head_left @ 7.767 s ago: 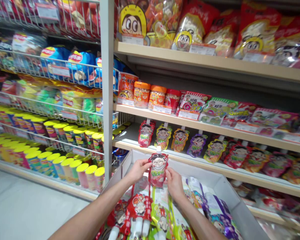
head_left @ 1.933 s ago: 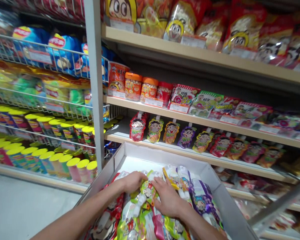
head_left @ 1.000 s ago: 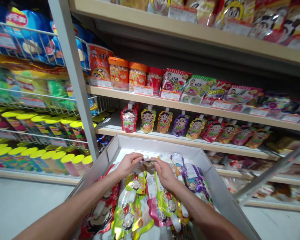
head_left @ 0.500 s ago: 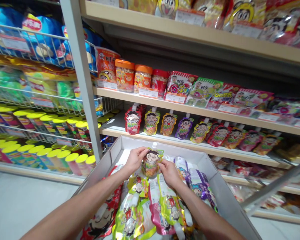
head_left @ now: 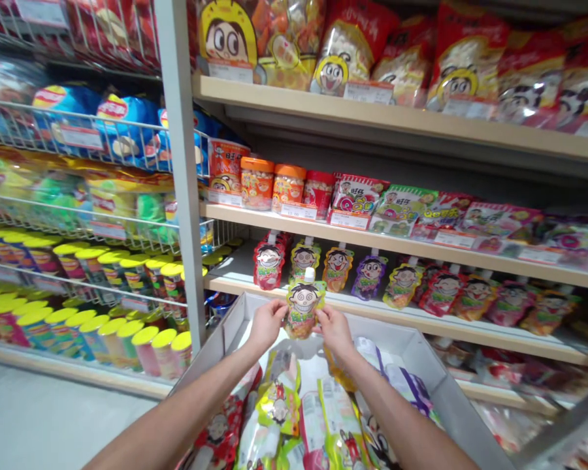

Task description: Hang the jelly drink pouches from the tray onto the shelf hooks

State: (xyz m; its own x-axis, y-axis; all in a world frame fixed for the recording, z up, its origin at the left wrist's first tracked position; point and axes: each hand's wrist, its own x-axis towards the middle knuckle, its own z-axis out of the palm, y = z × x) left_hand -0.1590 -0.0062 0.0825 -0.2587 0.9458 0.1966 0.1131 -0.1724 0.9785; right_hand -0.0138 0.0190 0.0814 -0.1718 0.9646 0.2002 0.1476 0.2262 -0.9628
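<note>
A yellow-green jelly drink pouch (head_left: 304, 307) with a white spout cap and a cartoon face stands upright between my hands. My left hand (head_left: 268, 323) pinches its left edge, and my right hand (head_left: 334, 331) pinches its right edge. The pouch is over the far part of a white open box (head_left: 323, 336), just in front of a shelf. More pouches lie in the box, among them a yellow-green one (head_left: 277, 405), a red one (head_left: 220, 427) and purple-and-white ones (head_left: 409, 385). Behind the held pouch, a matching pouch (head_left: 304, 258) stands on the shelf.
A row of spouted pouches (head_left: 372, 277) lines the shelf edge (head_left: 362, 300). Jars (head_left: 257, 183) and candy bags (head_left: 357, 196) sit one shelf up. Left of a grey upright (head_left: 183, 176) are wire racks with chip bags (head_left: 122, 124) and yellow-lidded canisters (head_left: 151, 349).
Both hands have lifted the pouch up from the box toward the shelf, still gripping its sides. The view has tilted upward, showing more of the top shelf.
</note>
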